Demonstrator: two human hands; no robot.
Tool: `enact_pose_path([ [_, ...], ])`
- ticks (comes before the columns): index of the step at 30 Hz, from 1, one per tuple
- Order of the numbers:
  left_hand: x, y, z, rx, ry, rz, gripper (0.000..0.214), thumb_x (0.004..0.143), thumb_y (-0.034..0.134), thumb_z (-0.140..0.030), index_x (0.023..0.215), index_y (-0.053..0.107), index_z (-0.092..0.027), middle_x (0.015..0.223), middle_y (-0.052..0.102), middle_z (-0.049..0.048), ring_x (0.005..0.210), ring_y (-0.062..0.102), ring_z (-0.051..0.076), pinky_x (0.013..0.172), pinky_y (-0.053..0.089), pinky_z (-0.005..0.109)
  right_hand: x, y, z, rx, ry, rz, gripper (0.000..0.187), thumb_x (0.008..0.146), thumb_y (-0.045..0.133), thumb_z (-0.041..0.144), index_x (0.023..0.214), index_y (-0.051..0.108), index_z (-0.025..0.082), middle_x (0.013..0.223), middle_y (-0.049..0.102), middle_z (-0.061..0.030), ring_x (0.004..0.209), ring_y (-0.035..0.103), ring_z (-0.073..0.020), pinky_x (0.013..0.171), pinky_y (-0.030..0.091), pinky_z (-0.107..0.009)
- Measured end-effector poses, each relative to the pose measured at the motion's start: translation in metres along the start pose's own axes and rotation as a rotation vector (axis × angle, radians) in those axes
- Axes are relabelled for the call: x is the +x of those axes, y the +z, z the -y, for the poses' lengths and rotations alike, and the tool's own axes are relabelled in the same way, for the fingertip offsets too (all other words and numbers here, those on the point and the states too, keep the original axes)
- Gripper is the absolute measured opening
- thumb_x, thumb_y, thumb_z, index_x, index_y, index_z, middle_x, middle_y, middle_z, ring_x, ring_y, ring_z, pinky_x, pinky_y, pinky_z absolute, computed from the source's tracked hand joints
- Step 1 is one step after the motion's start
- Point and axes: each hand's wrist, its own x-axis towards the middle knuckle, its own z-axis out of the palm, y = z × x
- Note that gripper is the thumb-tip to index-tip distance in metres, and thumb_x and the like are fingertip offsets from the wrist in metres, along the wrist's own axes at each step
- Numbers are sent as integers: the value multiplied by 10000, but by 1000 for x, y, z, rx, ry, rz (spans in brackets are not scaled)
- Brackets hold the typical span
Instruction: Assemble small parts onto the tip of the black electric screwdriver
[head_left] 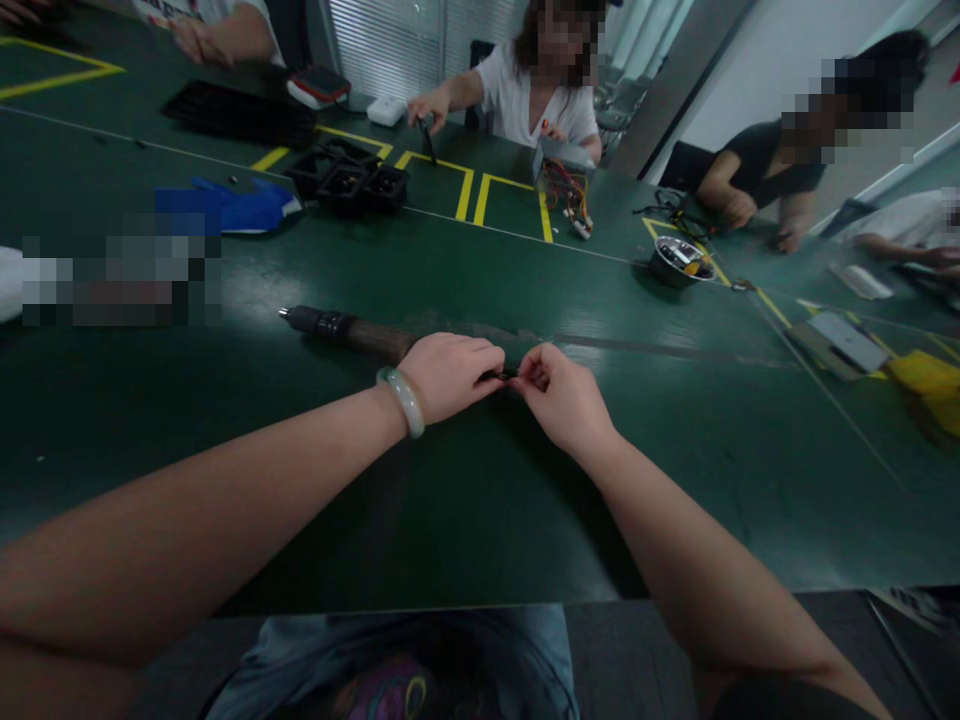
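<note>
My left hand point(450, 375), with a pale jade bangle on the wrist, is closed in a pinch on a small dark part point(508, 375) above the green table point(480, 500). My right hand point(559, 395) pinches the same small part from the other side. The two hands meet fingertip to fingertip. The part is too small and dark to name. Just behind my left hand lies a dark electric screwdriver point(345, 330), its tip pointing left.
Black fan frames point(352, 180) and a blue glove point(240, 208) lie at the far left. A power supply with coloured wires point(566, 175) and a metal bowl point(677, 260) stand at the back. Other people sit around the table. A yellow object point(926, 375) is at the right.
</note>
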Motion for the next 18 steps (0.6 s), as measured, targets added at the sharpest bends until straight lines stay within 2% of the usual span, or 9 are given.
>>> enact_pose_path([
  [5, 0, -1, 2, -37, 7, 6, 181, 895, 570, -371, 959, 639, -216, 935, 687, -1, 869, 637, 175, 736, 436, 294, 2, -2, -1, -52, -48, 33, 179, 797, 656, 152, 917, 557, 241, 755, 631, 43, 689, 572, -119, 663, 403, -262],
  [11, 0, -2, 2, -70, 19, 7, 170, 898, 538, -341, 933, 667, -236, 951, 695, -14, 884, 641, 162, 748, 437, 287, 5, 0, -7, 60, -11, 80, 226, 784, 687, 165, 935, 538, 242, 764, 648, 49, 704, 601, -121, 641, 413, -252],
  [18, 0, -3, -1, -85, 3, -4, 178, 890, 534, -344, 912, 683, -249, 948, 706, -23, 888, 647, 155, 768, 445, 283, 4, -1, -3, 57, 35, 85, 228, 779, 708, 220, 942, 550, 239, 772, 660, 41, 698, 599, -130, 630, 403, -264],
])
